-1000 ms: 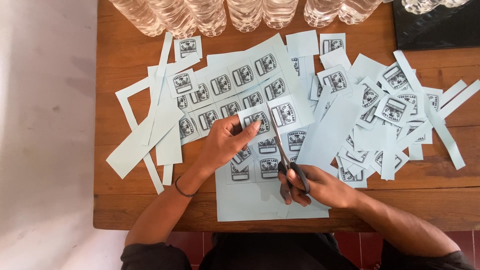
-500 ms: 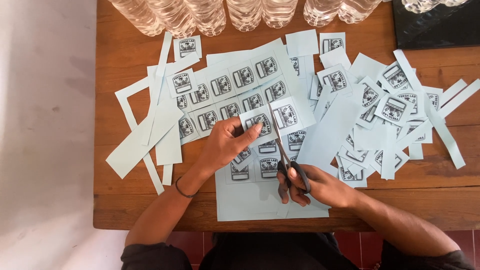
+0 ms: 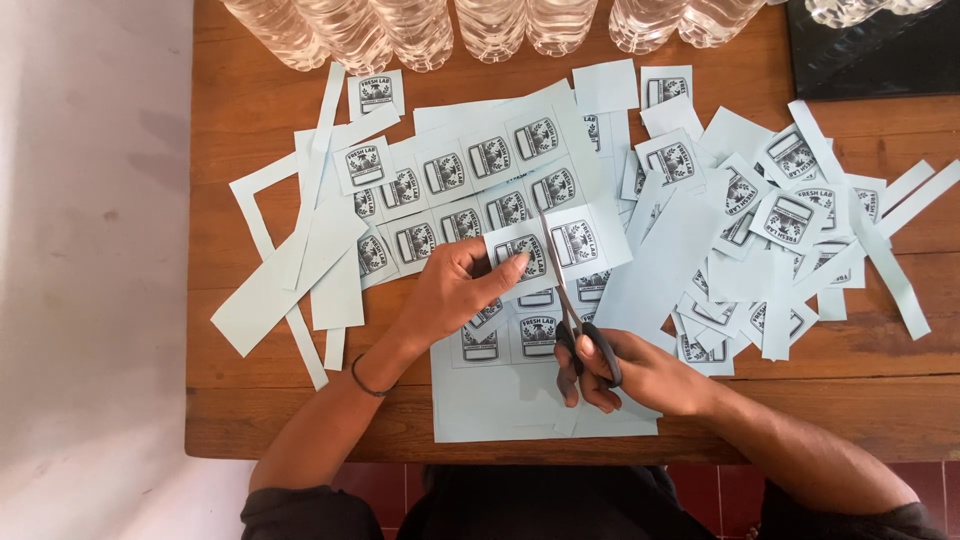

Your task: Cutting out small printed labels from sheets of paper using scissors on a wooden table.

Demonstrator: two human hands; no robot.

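On the wooden table (image 3: 250, 110), the left hand (image 3: 455, 290) pinches a pale blue label strip (image 3: 545, 245) between thumb and fingers, at about 11 o'clock from the right hand (image 3: 625, 370). The right hand's fingers sit closed in the loops of the scissors (image 3: 572, 310). Its blades point to 12 o'clock and cut between two labels; loose cut labels (image 3: 790, 215) lie at 2 o'clock.

My one camera sits on my head and looks almost straight down at the table (image 3: 250, 110), fairly near. The table's far edge with the bottles (image 3: 490, 25) lies at 12 o'clock, my body at 6. The floor (image 3: 90, 250) shows at 9 o'clock.
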